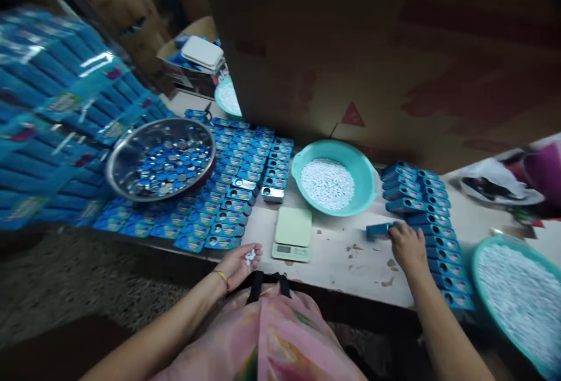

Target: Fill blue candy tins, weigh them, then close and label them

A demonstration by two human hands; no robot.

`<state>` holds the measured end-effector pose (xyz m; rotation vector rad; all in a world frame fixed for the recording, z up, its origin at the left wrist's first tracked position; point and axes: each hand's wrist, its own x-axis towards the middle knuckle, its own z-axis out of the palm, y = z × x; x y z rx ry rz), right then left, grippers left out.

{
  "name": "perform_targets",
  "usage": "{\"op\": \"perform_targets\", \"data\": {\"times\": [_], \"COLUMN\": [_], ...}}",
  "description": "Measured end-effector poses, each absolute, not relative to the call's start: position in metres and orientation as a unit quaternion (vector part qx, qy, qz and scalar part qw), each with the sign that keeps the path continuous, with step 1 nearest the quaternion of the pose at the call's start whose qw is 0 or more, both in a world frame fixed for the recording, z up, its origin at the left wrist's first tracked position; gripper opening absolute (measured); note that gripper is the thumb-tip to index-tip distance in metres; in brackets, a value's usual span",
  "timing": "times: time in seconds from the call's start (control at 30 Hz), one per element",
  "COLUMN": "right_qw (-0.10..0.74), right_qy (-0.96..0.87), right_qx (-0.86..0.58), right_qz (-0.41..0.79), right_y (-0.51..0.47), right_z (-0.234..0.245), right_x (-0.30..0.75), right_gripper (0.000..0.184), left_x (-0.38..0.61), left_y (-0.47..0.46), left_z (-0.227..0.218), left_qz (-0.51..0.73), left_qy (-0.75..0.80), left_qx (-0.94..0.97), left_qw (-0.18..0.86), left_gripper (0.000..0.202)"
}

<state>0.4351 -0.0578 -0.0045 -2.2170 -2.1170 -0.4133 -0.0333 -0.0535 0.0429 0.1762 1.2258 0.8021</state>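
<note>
My left hand point(240, 264) is palm up at the table's front edge, fingers curled round a few small white tablets point(250, 257). Out to the right, my right hand point(407, 246) grips the end of a small blue tin point(377, 231), which lies on its side just above the tabletop and is slightly blurred. Beside that hand stand rows of similar blue tins point(440, 245). Between my hands sits a pale green kitchen scale point(293, 234) with nothing on its plate. Behind it is a turquoise basin point(366, 179) holding a heap of white tablets point(328, 183).
A steel bowl point(114, 165) of round blue and silver lids rests on the left rows of blue tins point(230, 217). Wrapped blue packs point(56, 118) are stacked far left. A large cardboard box point(350, 48) stands behind. Another basin point(480, 276) of tablets is at right.
</note>
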Motion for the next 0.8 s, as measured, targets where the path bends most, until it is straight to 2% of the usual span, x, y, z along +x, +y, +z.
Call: {"op": "perform_targets", "data": {"times": [0.2,0.3,0.43,0.57,0.67,0.8], "right_qw": [0.1,0.106,0.122,0.218,0.267,0.235], "right_qy": [-0.83,-0.853,-0.842,-0.792,-0.783,-0.836], "right_qx": [-0.548,-0.511,-0.525,-0.567,-0.543,-0.446], "right_qz": [-0.04,-0.005,0.017,0.056,0.143,0.219], "right_y": [-0.072,-0.048,-0.027,-0.051,-0.08,-0.095], "right_z": [0.038,0.05,0.05,0.05,0.048,0.039], "right_x": [0.267,0.201,0.182,0.196,0.181,0.131], "right_gripper": [0.019,0.02,0.016,0.022,0.023,0.029], "left_x": [-0.032,-0.03,-0.039,-0.054,-0.055,-0.045], "left_y": [-0.056,-0.053,-0.052,-0.055,-0.06,-0.067], "left_z": [0.042,0.043,0.044,0.04,0.038,0.037], "left_qz": [0.358,0.355,0.361,0.359,0.334,0.294], "left_qy": [0.528,0.523,0.524,0.516,0.489,0.442], "left_qx": [0.064,0.071,0.086,0.068,0.064,0.106], "left_qw": [0.767,0.772,0.767,0.775,0.803,0.841], "left_gripper": [0.009,0.01,0.01,0.011,0.016,0.022]}}
